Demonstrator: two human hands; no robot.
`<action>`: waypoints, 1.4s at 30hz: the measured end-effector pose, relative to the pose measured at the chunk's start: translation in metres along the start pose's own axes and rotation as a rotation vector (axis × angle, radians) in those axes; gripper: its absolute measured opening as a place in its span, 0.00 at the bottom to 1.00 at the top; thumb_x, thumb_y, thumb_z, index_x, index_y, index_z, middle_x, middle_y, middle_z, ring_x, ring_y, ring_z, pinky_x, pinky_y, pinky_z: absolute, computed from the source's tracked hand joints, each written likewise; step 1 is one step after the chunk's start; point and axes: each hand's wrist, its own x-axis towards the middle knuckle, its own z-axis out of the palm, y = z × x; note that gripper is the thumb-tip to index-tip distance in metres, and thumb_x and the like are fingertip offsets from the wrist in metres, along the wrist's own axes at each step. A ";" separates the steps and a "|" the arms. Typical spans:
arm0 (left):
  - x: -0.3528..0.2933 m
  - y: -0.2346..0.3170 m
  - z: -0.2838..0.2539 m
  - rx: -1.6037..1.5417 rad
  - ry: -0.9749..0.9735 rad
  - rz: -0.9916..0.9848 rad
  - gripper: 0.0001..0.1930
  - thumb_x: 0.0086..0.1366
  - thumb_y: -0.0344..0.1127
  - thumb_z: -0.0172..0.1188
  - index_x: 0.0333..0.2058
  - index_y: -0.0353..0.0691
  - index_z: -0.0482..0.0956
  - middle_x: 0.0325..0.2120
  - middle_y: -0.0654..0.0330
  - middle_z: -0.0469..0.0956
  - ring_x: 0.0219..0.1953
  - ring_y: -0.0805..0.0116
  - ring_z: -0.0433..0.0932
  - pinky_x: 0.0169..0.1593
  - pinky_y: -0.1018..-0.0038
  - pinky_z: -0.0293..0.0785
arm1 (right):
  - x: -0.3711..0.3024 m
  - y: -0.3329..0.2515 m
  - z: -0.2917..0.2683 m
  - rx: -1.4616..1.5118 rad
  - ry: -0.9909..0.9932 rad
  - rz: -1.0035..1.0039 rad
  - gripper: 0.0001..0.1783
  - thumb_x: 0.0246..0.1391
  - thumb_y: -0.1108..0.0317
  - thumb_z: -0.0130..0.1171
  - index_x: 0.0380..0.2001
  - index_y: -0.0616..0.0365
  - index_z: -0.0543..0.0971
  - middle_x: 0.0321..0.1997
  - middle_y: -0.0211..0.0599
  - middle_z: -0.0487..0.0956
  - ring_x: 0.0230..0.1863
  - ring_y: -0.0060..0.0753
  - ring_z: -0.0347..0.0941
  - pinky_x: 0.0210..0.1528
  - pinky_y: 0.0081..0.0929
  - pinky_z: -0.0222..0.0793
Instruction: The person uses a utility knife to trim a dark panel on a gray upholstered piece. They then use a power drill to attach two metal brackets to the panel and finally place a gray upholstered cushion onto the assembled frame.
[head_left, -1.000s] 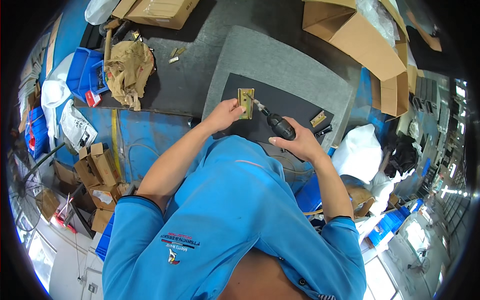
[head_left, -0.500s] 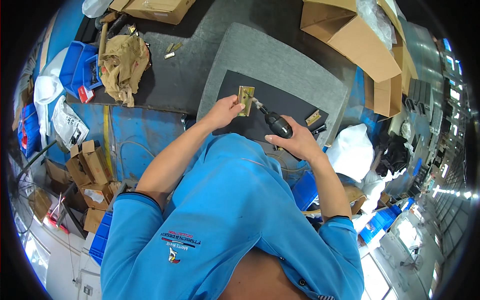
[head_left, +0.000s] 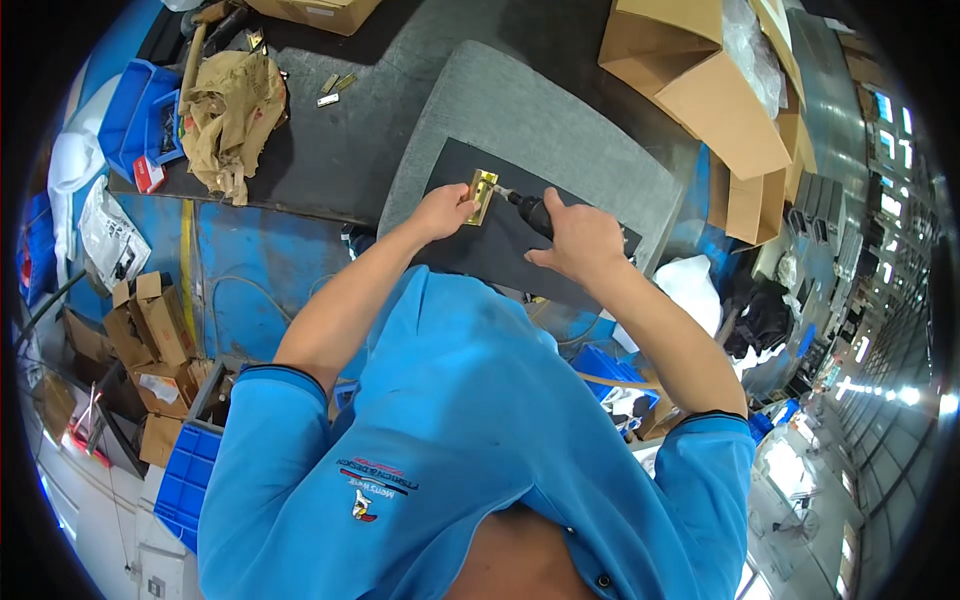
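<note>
My left hand pinches the left edge of a small brass-coloured metal plate, which is tilted over a black mat. In my right hand is a black power screwdriver, its fingers wrapped round the body. The tool's bit points left and meets the upper part of the plate; whether a screw sits there is too small to tell. The mat lies on a grey fabric-covered board. My right hand covers most of the mat's right end.
Several small metal pieces lie on the dark table to the left. Beyond them are crumpled brown paper and a blue bin. An open cardboard box stands at the far right, with white bags nearer.
My right hand has rolled over, its back now facing up, and the screwdriver lies flatter. The plate has tilted in my left hand. The whole view has shifted slightly.
</note>
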 end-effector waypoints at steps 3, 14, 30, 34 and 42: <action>0.027 -0.008 0.001 -0.172 -0.053 -0.089 0.10 0.69 0.38 0.57 0.33 0.37 0.76 0.22 0.66 0.73 0.25 0.77 0.67 0.30 0.74 0.65 | 0.034 -0.003 -0.001 -0.077 -0.033 0.041 0.45 0.41 0.36 0.71 0.54 0.57 0.71 0.39 0.41 0.84 0.43 0.43 0.83 0.44 0.36 0.78; 0.095 -0.051 -0.014 -0.284 -0.138 -0.218 0.09 0.71 0.39 0.56 0.32 0.43 0.75 0.18 0.71 0.68 0.16 0.81 0.59 0.18 0.77 0.53 | 0.113 -0.024 -0.013 -0.077 -0.118 0.107 0.40 0.42 0.38 0.71 0.50 0.56 0.76 0.45 0.39 0.83 0.47 0.41 0.82 0.48 0.35 0.78; 0.097 0.000 -0.049 0.682 0.042 -0.102 0.17 0.67 0.45 0.57 0.38 0.34 0.82 0.33 0.47 0.84 0.39 0.50 0.82 0.44 0.60 0.75 | 0.155 -0.042 -0.031 -0.214 -0.289 0.034 0.20 0.44 0.47 0.72 0.30 0.52 0.86 0.32 0.33 0.85 0.35 0.38 0.83 0.40 0.35 0.80; 0.110 -0.036 -0.069 0.350 0.062 -0.131 0.17 0.68 0.44 0.56 0.38 0.34 0.83 0.39 0.47 0.83 0.44 0.48 0.82 0.47 0.59 0.76 | 0.160 -0.050 -0.035 -0.284 -0.307 0.054 0.20 0.46 0.48 0.70 0.34 0.52 0.87 0.32 0.32 0.84 0.34 0.38 0.83 0.37 0.37 0.81; 0.102 -0.017 -0.042 0.756 -0.038 -0.200 0.24 0.66 0.59 0.54 0.37 0.43 0.85 0.39 0.52 0.83 0.45 0.51 0.81 0.47 0.57 0.76 | 0.155 -0.049 -0.034 -0.300 -0.299 0.079 0.19 0.46 0.49 0.71 0.35 0.50 0.87 0.33 0.29 0.84 0.33 0.36 0.83 0.34 0.37 0.83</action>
